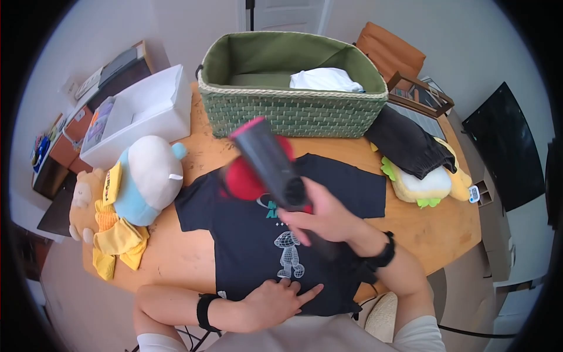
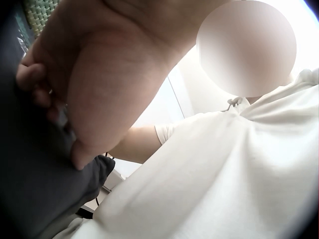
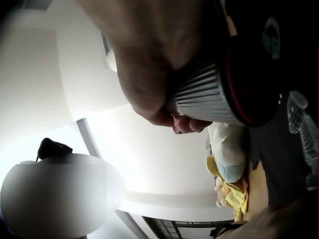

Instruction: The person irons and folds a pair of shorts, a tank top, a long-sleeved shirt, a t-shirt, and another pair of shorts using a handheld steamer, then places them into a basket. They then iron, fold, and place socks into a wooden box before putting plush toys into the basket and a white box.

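A black T-shirt (image 1: 243,252) with a printed figure lies spread on the table. Above its chest, my right hand (image 1: 331,217) grips a dark grey handheld device (image 1: 267,158) with red parts, blurred in the head view. In the right wrist view the fingers of that hand (image 3: 149,74) wrap round the device's ribbed grey body (image 3: 204,99); whether its red-rimmed face touches the cloth I cannot tell. My left hand (image 1: 272,305) rests on the lower part of the shirt, fingers spread below the print. The left wrist view shows this hand (image 2: 109,79) against the dark cloth (image 2: 30,154).
Behind the shirt stands a green woven basket (image 1: 293,111) with white cloth (image 1: 325,79) inside. At the left are a white bin (image 1: 141,117), plush toys (image 1: 149,182) and yellow cloth (image 1: 120,237). Dark folded cloth (image 1: 410,144) lies over a sandwich-like plush (image 1: 425,185) at right.
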The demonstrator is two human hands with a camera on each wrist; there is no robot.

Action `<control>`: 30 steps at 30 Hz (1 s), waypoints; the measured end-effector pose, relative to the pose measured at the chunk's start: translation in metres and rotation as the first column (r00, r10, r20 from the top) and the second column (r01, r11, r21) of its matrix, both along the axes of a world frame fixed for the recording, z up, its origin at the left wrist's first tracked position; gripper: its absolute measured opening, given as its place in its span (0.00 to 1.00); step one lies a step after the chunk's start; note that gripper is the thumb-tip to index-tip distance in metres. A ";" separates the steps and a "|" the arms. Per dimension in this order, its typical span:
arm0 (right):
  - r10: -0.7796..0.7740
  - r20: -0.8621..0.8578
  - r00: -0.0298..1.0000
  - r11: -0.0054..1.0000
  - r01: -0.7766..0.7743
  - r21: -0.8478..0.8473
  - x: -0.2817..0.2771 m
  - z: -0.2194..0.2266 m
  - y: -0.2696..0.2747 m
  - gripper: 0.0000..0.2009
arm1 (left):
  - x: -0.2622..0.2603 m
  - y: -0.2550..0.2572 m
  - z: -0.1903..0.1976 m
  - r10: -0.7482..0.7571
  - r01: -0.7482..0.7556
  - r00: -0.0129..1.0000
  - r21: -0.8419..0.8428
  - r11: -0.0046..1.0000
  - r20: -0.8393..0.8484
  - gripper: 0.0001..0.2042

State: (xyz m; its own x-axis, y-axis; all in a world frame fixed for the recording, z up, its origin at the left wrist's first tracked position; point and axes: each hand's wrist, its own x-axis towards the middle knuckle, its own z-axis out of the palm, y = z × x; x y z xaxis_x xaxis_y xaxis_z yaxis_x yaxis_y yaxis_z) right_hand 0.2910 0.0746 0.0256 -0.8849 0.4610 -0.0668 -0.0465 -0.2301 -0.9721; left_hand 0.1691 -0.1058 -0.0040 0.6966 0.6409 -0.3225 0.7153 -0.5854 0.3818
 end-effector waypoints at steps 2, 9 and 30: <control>-0.095 0.004 0.995 0.995 0.095 0.026 0.047 0.014 -0.001 0.20 | -0.002 0.006 0.005 -0.020 0.020 1.000 0.005 1.000 -0.008 0.34; -0.408 -0.372 0.834 0.907 0.324 -0.269 0.176 -0.016 -0.014 0.26 | -0.010 0.058 0.019 -0.093 0.097 0.995 -0.304 0.948 0.029 0.31; -0.422 -0.459 0.782 0.894 0.276 -0.353 0.192 -0.023 -0.025 0.27 | 0.025 0.269 -0.040 0.541 -0.558 0.820 0.467 0.686 0.186 0.17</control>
